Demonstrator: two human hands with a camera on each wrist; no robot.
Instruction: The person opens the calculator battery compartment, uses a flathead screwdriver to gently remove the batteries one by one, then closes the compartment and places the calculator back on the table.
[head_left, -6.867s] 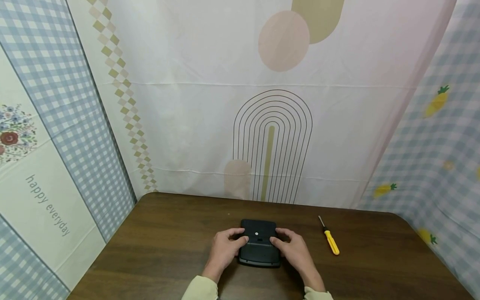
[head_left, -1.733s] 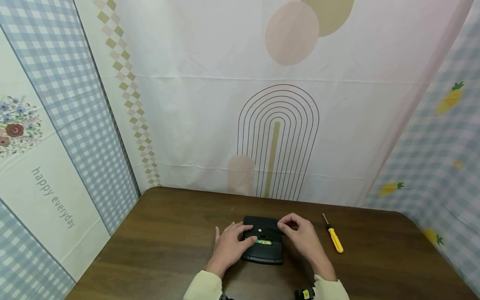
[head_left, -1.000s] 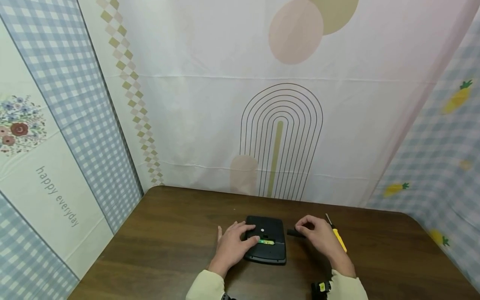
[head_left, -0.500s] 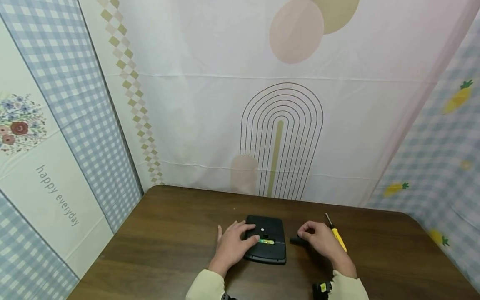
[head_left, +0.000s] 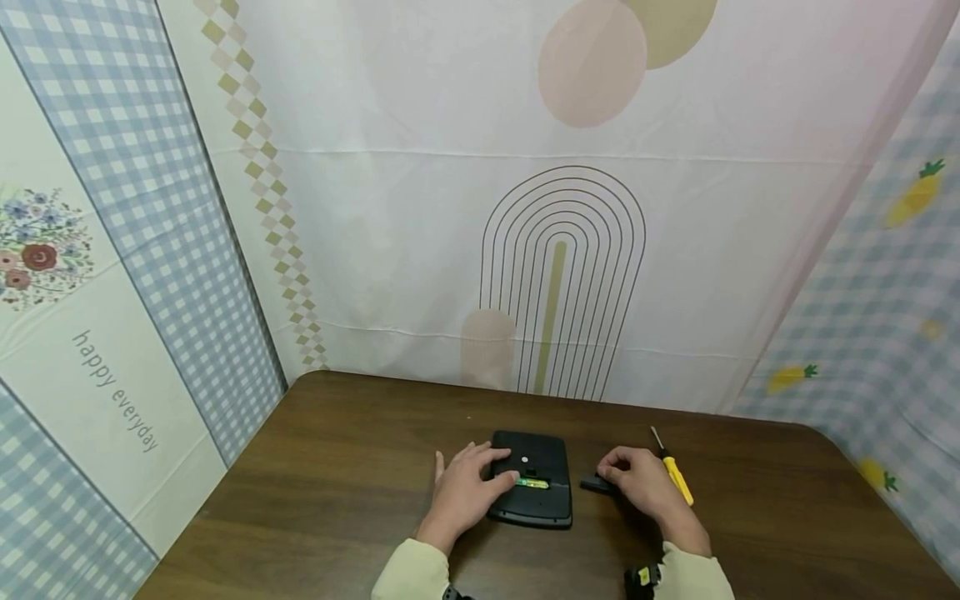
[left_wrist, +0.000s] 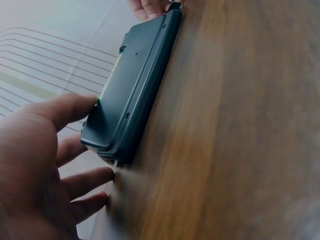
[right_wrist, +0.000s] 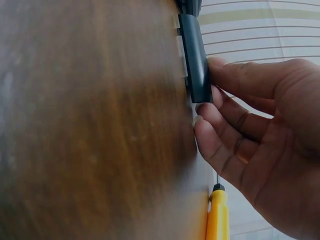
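Observation:
A black calculator-like device (head_left: 536,506) lies face down on the table, its battery slot uncovered with a green battery (head_left: 534,483) in it. My left hand (head_left: 462,496) rests on its left side. The thumb and a finger press on its back, and the other fingers are spread beside its edge in the left wrist view. To the right of the device, my right hand (head_left: 643,479) pinches a black battery cover (head_left: 596,484) between thumb and fingers. In the right wrist view this cover (right_wrist: 195,60) is close over the tabletop, its small tabs facing the wood.
A screwdriver with a yellow handle (head_left: 678,481) lies just right of my right hand, its shaft pointing to the back. The brown wooden table (head_left: 337,483) ends at a patterned white curtain (head_left: 390,250). A checked curtain (head_left: 847,333) hangs on the right.
At first both hands held the device with its slot covered. Since then the right hand has taken the battery cover off, moved it right and lowered it towards the table. The left hand stays put lately.

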